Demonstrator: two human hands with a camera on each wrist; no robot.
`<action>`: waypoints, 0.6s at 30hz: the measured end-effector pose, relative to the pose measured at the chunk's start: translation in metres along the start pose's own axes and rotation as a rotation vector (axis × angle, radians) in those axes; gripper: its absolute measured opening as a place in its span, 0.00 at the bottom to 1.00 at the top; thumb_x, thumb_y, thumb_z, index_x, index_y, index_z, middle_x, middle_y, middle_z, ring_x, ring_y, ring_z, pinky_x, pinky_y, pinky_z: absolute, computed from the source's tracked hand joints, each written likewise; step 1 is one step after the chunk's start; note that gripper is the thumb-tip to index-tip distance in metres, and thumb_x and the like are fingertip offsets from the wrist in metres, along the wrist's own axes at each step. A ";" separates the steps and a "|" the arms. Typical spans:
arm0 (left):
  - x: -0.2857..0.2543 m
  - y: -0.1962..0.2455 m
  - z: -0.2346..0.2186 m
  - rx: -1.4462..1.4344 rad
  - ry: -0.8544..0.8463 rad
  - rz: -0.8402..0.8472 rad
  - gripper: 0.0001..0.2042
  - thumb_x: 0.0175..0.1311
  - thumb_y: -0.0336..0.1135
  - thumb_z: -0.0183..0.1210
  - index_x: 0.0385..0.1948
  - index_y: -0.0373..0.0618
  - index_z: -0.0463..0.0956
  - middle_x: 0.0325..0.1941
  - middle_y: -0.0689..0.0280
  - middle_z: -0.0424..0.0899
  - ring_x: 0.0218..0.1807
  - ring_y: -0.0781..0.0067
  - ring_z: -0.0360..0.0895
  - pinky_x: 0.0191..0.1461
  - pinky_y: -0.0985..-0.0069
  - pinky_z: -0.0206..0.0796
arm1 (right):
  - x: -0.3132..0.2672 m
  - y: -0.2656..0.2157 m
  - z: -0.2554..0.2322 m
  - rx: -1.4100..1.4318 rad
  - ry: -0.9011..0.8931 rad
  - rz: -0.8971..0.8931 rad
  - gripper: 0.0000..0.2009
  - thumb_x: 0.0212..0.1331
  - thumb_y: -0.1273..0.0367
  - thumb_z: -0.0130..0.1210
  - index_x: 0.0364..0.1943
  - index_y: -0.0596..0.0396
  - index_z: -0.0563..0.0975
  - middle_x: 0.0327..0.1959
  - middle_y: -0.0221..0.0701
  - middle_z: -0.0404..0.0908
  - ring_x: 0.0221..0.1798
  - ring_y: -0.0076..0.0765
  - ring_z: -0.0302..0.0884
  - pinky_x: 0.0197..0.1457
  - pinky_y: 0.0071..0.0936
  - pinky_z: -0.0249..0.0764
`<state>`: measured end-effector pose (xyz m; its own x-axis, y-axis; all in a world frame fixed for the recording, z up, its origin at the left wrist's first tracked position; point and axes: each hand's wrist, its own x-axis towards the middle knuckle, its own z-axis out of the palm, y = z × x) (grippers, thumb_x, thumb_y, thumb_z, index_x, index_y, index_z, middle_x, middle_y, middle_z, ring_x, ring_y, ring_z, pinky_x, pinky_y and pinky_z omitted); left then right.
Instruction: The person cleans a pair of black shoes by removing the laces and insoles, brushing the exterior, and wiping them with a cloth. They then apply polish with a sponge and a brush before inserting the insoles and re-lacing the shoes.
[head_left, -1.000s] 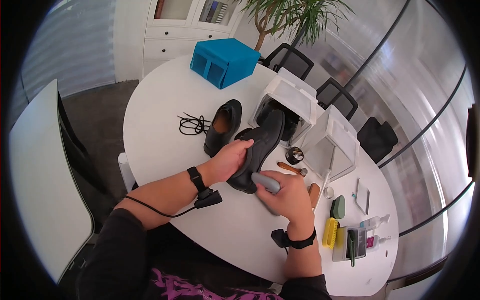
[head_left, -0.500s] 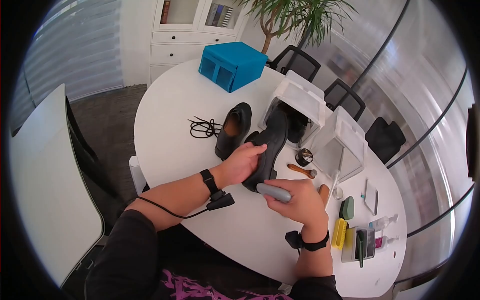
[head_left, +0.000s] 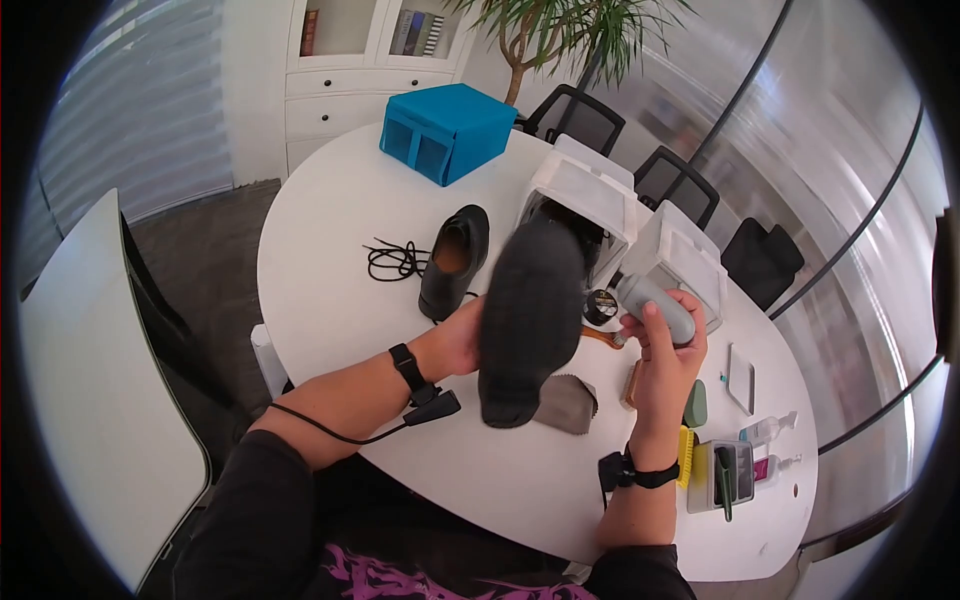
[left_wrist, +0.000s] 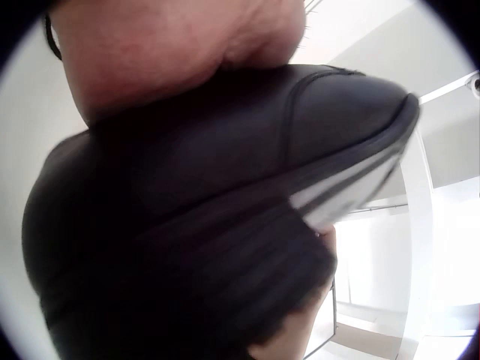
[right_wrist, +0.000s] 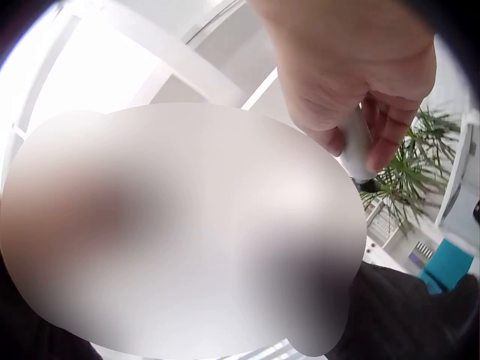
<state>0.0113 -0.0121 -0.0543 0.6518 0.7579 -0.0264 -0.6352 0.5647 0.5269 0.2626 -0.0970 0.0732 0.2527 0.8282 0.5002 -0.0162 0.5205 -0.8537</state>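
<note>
A black shoe (head_left: 532, 320) is held up over the table with its dark sole facing the camera. My left hand (head_left: 458, 338) grips it from the left side, most fingers hidden behind it. In the left wrist view the shoe (left_wrist: 225, 165) fills much of the picture, the left hand (left_wrist: 180, 52) against its upper. My right hand (head_left: 668, 350), to the right of the shoe and apart from it, holds a grey rounded handled tool (head_left: 655, 305). The right wrist view shows the right hand (right_wrist: 360, 75) curled round this tool (right_wrist: 357, 146).
Another black shoe (head_left: 455, 262) stands beside black laces (head_left: 397, 262). A grey cloth (head_left: 567, 404) lies right of the held shoe. Behind are a blue box (head_left: 450, 130) and white clear-fronted boxes (head_left: 585, 195). At right are a yellow brush (head_left: 686, 456), a grey container (head_left: 735, 475) and pump bottles (head_left: 765, 430).
The held shoe has turned so its sole faces the camera. My right hand has moved away from it, up and right, with the grey tool, and the grey cloth has come into view.
</note>
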 end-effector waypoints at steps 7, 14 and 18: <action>0.010 -0.012 -0.046 -0.367 -0.570 -0.156 0.21 0.93 0.52 0.55 0.73 0.49 0.79 0.73 0.64 0.84 0.73 0.71 0.81 0.86 0.64 0.69 | -0.024 -0.015 0.008 -0.215 -0.420 -0.261 0.14 0.72 0.69 0.74 0.53 0.62 0.86 0.45 0.38 0.90 0.37 0.26 0.88 0.39 0.24 0.84; -0.037 -0.005 -0.011 0.533 0.116 0.264 0.18 0.93 0.55 0.55 0.53 0.49 0.82 0.48 0.66 0.86 0.53 0.71 0.83 0.61 0.72 0.79 | -0.041 -0.044 0.037 -0.178 -0.324 0.138 0.12 0.69 0.73 0.74 0.53 0.62 0.89 0.44 0.34 0.93 0.36 0.24 0.90 0.40 0.24 0.86; 0.001 0.014 -0.033 2.385 0.138 1.288 0.15 0.93 0.48 0.53 0.50 0.47 0.82 0.44 0.64 0.84 0.51 0.57 0.82 0.65 0.60 0.77 | -0.036 0.003 0.033 -0.233 -0.276 -0.192 0.13 0.65 0.73 0.76 0.51 0.59 0.89 0.39 0.32 0.91 0.37 0.26 0.90 0.42 0.27 0.85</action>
<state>-0.0105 0.0078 -0.0752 0.5099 0.3342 0.7927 0.6724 -0.7295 -0.1250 0.2216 -0.1181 0.0577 -0.0395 0.7616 0.6469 0.2332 0.6365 -0.7351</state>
